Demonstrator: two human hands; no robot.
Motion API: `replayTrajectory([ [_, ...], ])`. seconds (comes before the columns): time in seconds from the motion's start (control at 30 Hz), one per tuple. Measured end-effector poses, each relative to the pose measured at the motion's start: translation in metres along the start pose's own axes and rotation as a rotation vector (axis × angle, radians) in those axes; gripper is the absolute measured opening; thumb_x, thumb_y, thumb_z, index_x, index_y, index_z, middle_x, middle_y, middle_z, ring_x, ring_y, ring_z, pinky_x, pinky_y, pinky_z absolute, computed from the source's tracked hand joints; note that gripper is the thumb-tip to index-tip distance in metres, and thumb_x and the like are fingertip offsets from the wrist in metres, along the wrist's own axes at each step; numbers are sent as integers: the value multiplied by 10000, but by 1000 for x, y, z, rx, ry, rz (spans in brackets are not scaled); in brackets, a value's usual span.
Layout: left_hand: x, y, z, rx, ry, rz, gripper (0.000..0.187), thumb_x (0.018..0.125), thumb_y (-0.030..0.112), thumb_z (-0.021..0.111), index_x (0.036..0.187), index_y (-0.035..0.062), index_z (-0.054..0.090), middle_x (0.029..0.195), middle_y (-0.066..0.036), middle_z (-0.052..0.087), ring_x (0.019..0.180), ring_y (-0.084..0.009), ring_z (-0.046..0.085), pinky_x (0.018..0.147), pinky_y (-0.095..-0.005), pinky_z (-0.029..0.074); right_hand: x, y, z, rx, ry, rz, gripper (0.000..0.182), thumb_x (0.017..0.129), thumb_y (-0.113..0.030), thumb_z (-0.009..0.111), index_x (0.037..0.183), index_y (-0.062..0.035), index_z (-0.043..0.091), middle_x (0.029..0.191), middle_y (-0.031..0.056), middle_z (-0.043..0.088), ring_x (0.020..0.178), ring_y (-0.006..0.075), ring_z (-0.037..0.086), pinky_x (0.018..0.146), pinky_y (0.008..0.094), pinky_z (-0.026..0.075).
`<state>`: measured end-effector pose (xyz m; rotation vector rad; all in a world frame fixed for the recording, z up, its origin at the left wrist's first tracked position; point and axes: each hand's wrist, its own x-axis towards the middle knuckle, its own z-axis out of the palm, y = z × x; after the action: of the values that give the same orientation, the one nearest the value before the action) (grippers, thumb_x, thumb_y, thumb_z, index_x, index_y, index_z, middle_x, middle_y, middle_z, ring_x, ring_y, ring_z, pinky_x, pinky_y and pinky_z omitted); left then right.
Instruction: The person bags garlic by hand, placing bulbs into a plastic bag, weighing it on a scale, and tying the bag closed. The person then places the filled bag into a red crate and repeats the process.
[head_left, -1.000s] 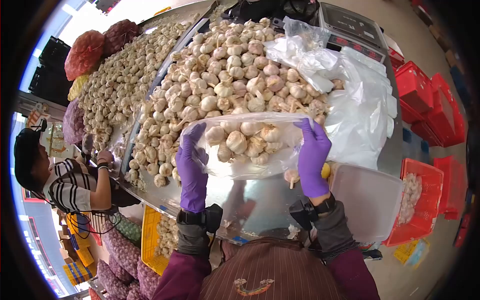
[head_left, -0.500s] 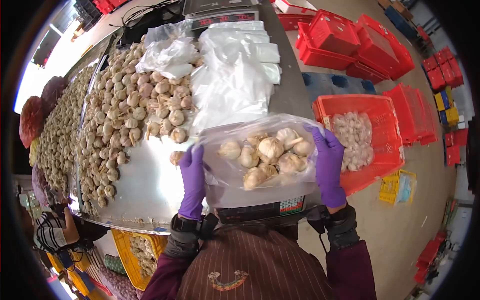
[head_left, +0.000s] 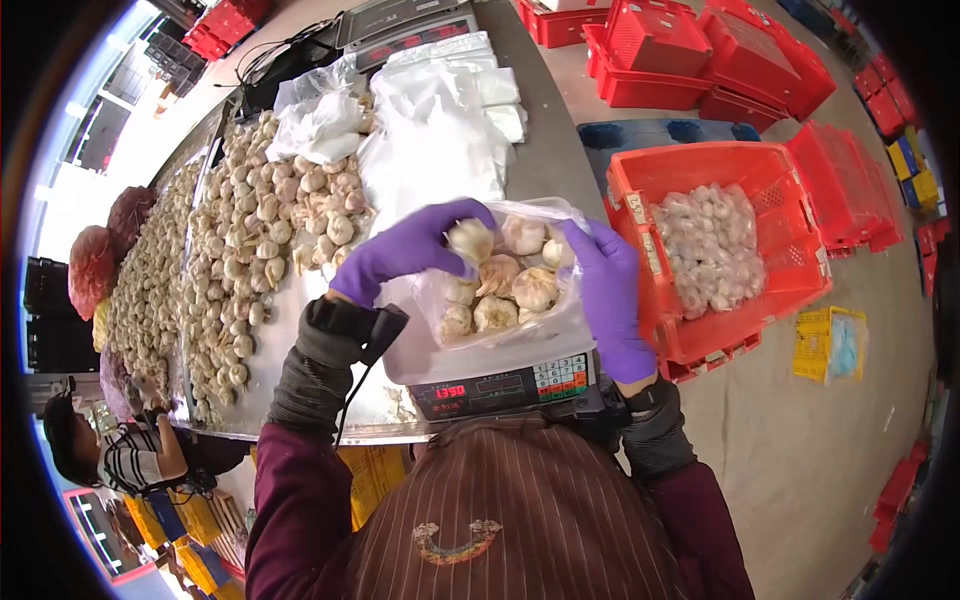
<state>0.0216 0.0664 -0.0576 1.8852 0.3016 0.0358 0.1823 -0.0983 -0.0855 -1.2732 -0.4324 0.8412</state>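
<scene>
1) At the far left, a co-worker in a striped top is beside the metal table, near the spread garlic
2) A broad heap of loose garlic covers the table's left part
3) The left hand, gloved in purple, is partly closed, thumb and fingers around one garlic bulb at the clear bag's left side
4) Thin white bags lie flat on the table beyond that hand
5) The clear bag, mouth open and several bulbs inside, sits over the pale tray of a scale with lit red digits
6) The right hand, also in purple, has its fingers bent in, gripping the bag's right rim
7) Beside it, a red crate contains bagged garlic
</scene>
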Motion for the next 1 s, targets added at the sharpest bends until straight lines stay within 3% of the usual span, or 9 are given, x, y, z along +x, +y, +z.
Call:
replayTrajectory([
  [0.17, -97, -9, -15, -729, 583, 128, 570, 644, 47, 573, 1191, 45, 411, 1116, -144, 507, 1006, -242, 529, 878, -319, 451, -6, -1, -19, -43, -58, 73, 264, 828, -122, 592, 1056, 11, 593, 785, -37, 571, 673, 22, 480, 601, 170, 395],
  [0.27, -173, -52, -14, -1009, 912, 305, 729, 695, 99, 522, 1361, 18, 236, 1276, -179, 378, 1165, -294, 400, 1048, -421, 247, -21, -17, -36, -242, -102, -156, 390, 876, -183, 493, 1221, -5, 469, 1120, 91, 519, 960, 104, 507, 821, 255, 414],
  [0.37, -263, -75, 9, -742, 1538, -33, 733, 786, 315, 566, 1348, -19, 235, 1415, -216, 167, 1307, -327, 194, 1078, -433, 168, -33, -5, -101, -249, 69, -119, 409, 905, -222, 396, 1254, -11, 431, 1287, 135, 416, 1118, 205, 471, 926, 314, 390],
  [0.5, -359, -96, 21, -462, 2033, -241, 421, 830, 281, 556, 1191, 69, 512, 1150, -95, 556, 1065, -193, 503, 919, -337, 353, -60, -9, -163, -284, 346, -45, 438, 922, -211, 381, 1303, 1, 348, 1303, 113, 393, 1140, 247, 443, 982, 333, 350],
  [0.63, -228, 17, 29, 136, 1740, -295, 270, 828, 136, 548, 1078, 38, 574, 1060, -90, 590, 982, -168, 540, 864, -292, 405, -66, -43, -80, -587, 376, -298, 453, 910, -226, 393, 1300, 0, 351, 1291, 128, 407, 1055, 240, 505, 928, 324, 392],
  [0.73, -117, 32, 78, 538, 1016, -138, 695, 633, 335, 763, 1179, 48, 443, 1156, -105, 495, 1075, -250, 453, 897, -385, 355, -59, -20, -13, -592, 294, -504, 464, 877, -253, 488, 1263, -6, 415, 1231, 152, 466, 1068, 276, 495, 915, 339, 398],
  [0.83, -64, -3, 101, 800, 763, -307, 645, 651, 317, 750, 1156, 29, 472, 1021, -117, 520, 1009, -283, 473, 895, -420, 343, -43, -20, -10, -1268, 63, -16, 298, 779, -229, 644, 891, 42, 589, 756, 88, 613, 697, 168, 584, 644, 280, 477],
  [0.97, -102, -46, 59, -325, 953, -255, 402, 677, 31, 638, 1071, 34, 559, 921, -98, 577, 930, -188, 535, 816, -322, 402, -49, -59, -71, -789, 9, 157, 262, 798, -207, 613, 726, 42, 583, 599, 44, 570, 534, 157, 556, 523, 321, 443],
  [1.0, -111, -22, 43, -181, 969, -237, 404, 671, -15, 608, 1069, 39, 557, 932, -95, 582, 917, -183, 543, 790, -311, 416, -50, -78, -74, -728, -33, 217, 236, 810, -196, 599, 749, 32, 584, 620, 28, 563, 568, 113, 542, 545, 291, 436],
])
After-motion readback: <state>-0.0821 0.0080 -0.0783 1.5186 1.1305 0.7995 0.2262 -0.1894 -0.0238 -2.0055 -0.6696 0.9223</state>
